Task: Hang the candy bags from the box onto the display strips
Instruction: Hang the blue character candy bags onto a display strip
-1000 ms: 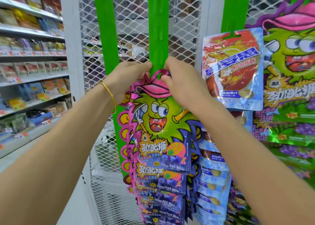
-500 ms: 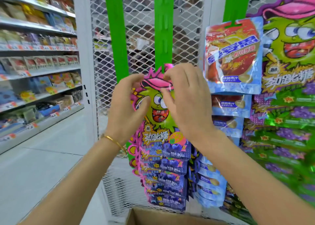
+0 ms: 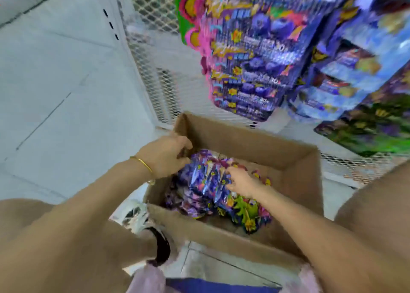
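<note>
An open cardboard box (image 3: pixel 297 177) stands on the floor below me, holding a pile of purple candy bags (image 3: pixel 204 186). My left hand (image 3: pixel 166 157) reaches in by the box's left wall, its loosely bent fingers touching the top of the pile. My right hand (image 3: pixel 244 181) lies on the bags in the middle of the box with fingers spread. Neither hand has lifted a bag. Above the box hang filled rows of purple candy bags (image 3: pixel 255 55) on a green display strip (image 3: pixel 178 15). The picture is blurred.
White wire mesh panels (image 3: pixel 155 55) stand behind the box. More hanging bags, blue (image 3: pixel 346 75) and green-purple (image 3: pixel 377 124), fill the right. Pale floor tiles (image 3: pixel 55 81) spread to the left. A shoe (image 3: pixel 142 219) stands beside the box's near left corner.
Both hands have left the bag at the green strip and dropped into the box. The view has swung down from the strips to the floor.
</note>
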The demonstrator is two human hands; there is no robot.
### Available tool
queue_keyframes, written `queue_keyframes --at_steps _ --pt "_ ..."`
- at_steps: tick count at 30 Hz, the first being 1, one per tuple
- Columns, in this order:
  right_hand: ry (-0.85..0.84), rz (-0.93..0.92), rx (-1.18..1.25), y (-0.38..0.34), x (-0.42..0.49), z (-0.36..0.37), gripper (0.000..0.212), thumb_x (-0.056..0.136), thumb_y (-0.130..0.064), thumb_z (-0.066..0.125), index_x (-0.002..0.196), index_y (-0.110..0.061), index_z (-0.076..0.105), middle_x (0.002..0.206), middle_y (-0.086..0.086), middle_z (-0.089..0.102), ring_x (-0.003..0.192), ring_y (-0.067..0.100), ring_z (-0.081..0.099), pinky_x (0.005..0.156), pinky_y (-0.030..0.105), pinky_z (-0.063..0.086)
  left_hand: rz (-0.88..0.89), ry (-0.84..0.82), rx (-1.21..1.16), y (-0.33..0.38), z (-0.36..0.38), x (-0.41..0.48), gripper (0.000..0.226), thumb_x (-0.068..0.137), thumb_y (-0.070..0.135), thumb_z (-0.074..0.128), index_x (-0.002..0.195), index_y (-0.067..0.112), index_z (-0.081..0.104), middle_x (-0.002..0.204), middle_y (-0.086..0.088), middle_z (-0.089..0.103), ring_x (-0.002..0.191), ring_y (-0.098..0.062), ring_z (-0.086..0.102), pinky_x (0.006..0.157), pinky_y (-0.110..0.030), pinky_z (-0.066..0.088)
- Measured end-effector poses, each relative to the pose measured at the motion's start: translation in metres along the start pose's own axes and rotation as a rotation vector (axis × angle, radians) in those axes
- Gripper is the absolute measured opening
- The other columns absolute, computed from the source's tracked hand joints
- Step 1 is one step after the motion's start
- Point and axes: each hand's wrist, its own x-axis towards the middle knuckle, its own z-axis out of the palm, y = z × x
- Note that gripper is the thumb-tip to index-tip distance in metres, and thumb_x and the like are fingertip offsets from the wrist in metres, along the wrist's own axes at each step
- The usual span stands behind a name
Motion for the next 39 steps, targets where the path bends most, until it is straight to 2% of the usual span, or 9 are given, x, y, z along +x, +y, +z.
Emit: queue_keyframes --at_steps 4,9,14,19,22,26,29,33,39 --pt "-0.054 0.145 -0.034 0.027 0.042 0.041 0.080 0.071 -0.037 0.075 0.136 -0.015 0.034 0.132 0.016 0.047 0.123 0.035 0.048 0.096 0.039 0.043 0.008 -0.014 0.074 -0.005 0.007 0.002 0.033 0.088 0.026 0.053 0.120 0.015 0.052 0.117 -0.010 0.052 0.111 -0.027 0.051 0.094 -0.032 0.039" --pt "-0.121 0.290 -0.178 0.054 0.050 0.047 0.129 0.061 -0.046 0.082 0.148 -0.025 -0.012 0.157 0.005 -0.004 0.143 0.034 0.007 0.109 0.052 0.024 -0.008 -0.028 0.057 -0.009 0.006 0.008 0.034 0.089 0.029 0.052 0.121 0.019 0.050 0.118 -0.007 0.051 0.111 -0.026 0.050 0.096 -0.037 0.040" --pt "-0.128 0.304 -0.391 0.033 0.059 0.062 0.133 0.058 -0.060 0.078 0.147 -0.019 -0.012 0.148 0.013 0.024 0.135 0.037 0.024 0.103 0.054 0.032 -0.029 -0.038 0.022 -0.012 0.011 0.010 0.033 0.088 0.031 0.052 0.120 0.022 0.052 0.116 -0.003 0.051 0.111 -0.022 0.051 0.095 -0.036 0.041" --pt "0.155 0.291 -0.427 0.041 0.051 0.068 0.093 0.063 -0.051 0.078 0.134 -0.014 0.029 0.125 0.010 0.051 0.117 0.029 0.048 0.102 0.048 0.034 -0.026 -0.048 -0.004 -0.011 0.014 0.014 0.034 0.090 0.030 0.051 0.123 0.022 0.050 0.117 -0.001 0.051 0.111 -0.020 0.051 0.095 -0.032 0.039" --pt "0.112 0.214 -0.103 0.061 0.047 0.044 0.058 0.071 -0.043 0.076 0.109 -0.010 0.047 0.108 0.008 0.063 0.100 0.027 0.059 0.077 0.035 0.042 -0.023 -0.078 0.004 -0.010 0.015 0.017 0.034 0.090 0.030 0.052 0.122 0.021 0.050 0.114 -0.002 0.051 0.108 -0.020 0.052 0.095 -0.031 0.039" --pt "0.238 0.166 0.736 0.060 0.027 -0.011 0.034 0.072 -0.014 0.079 0.101 -0.002 0.065 0.089 0.006 0.065 0.078 0.017 0.059 0.064 0.019 0.045 -0.040 -0.130 -0.016 -0.007 0.022 0.022 0.040 0.089 0.033 0.054 0.125 0.017 0.046 0.113 -0.005 0.050 0.105 -0.022 0.052 0.093 -0.031 0.040" --pt "0.350 0.189 1.287 0.053 0.009 -0.032 0.026 0.075 -0.011 0.074 0.099 -0.004 0.067 0.093 0.013 0.070 0.079 0.022 0.064 0.088 0.036 0.052 -0.098 -0.153 -0.059 -0.004 0.036 0.022 0.064 0.083 0.043 0.061 0.133 0.012 0.037 0.125 -0.010 0.048 0.116 -0.026 0.048 0.098 -0.032 0.039" --pt "0.257 0.342 1.765 0.048 -0.011 -0.036 0.062 0.058 -0.024 0.078 0.115 -0.005 0.062 0.109 0.017 0.067 0.101 0.030 0.064 0.091 0.052 0.049 -0.258 -0.138 -0.432 0.002 0.059 0.021 0.083 0.067 0.037 0.080 0.129 0.006 0.035 0.111 -0.006 0.052 0.107 -0.022 0.054 0.094 -0.034 0.045" --pt "0.176 0.512 1.831 0.051 -0.032 -0.027 0.082 0.044 -0.029 0.090 0.118 -0.009 0.060 0.126 0.021 0.057 0.114 0.038 0.057 0.084 0.051 0.051 -0.336 0.079 -0.948 0.019 0.057 0.023 0.058 0.072 -0.006 0.071 0.120 0.005 0.041 0.080 -0.006 0.062 0.069 -0.018 0.058 0.064 -0.031 0.050"
